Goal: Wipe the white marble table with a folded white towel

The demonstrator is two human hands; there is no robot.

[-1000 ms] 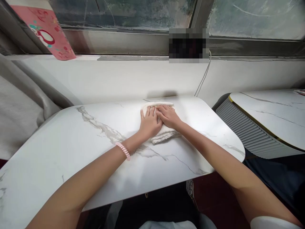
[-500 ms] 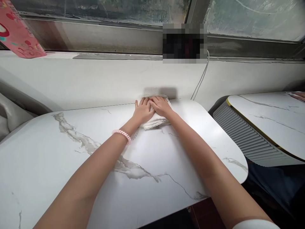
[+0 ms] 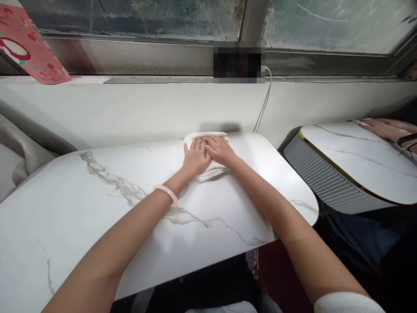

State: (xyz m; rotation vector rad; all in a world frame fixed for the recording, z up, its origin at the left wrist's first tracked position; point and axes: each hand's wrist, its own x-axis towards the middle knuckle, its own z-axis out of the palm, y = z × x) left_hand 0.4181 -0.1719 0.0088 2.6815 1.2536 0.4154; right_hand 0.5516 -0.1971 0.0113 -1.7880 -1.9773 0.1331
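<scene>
A folded white cloth [image 3: 211,171] lies at the far edge of a white marble-patterned table [image 3: 97,208], close to the wall. My left hand [image 3: 194,157] presses flat on the cloth's left part, fingers together and pointing away from me. My right hand [image 3: 220,150] lies flat on the cloth beside it, fingertips touching the left hand. Both hands cover most of the cloth. A pink coiled band [image 3: 166,193] circles my left wrist.
A second marble-topped table [image 3: 352,152] with a ribbed grey side stands to the right; another person's hand [image 3: 386,128] rests on it. A white cable [image 3: 262,108] runs down the wall from the windowsill. A pink patterned item [image 3: 29,48] leans at the upper left.
My hands and the cloth slid away to the wall edge of the table, then came back slightly toward me. Another person's hand came into view on the right table.
</scene>
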